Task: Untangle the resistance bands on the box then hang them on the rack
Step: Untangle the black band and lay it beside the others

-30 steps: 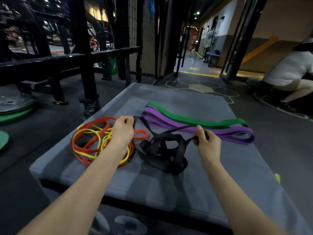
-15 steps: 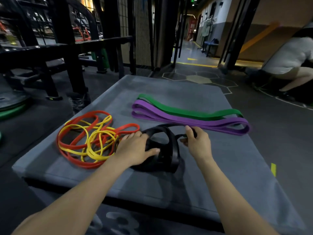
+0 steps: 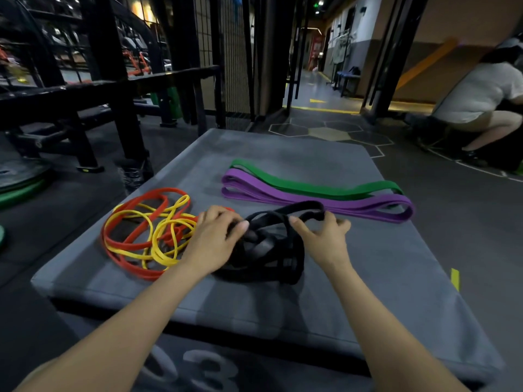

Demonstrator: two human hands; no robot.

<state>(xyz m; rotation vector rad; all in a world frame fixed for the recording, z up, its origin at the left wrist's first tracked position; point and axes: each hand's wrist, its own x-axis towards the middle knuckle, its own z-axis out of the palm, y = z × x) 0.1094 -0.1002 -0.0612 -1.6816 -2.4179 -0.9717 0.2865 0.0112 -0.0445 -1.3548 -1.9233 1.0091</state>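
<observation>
Both hands on the black knot, mid-box near the front edge.

I have the black band (image 3: 271,250) bunched between my hands: my left hand (image 3: 218,239) presses its left side with fingers curled onto the strands, my right hand (image 3: 322,239) pinches the raised loop at its far right. That loop points toward the purple band (image 3: 317,200) and green band (image 3: 311,185), which lie flat along the far right edge of the box (image 3: 368,278). The orange and yellow bands (image 3: 147,233) sit tangled at the left edge. I'd pull rightward.
</observation>
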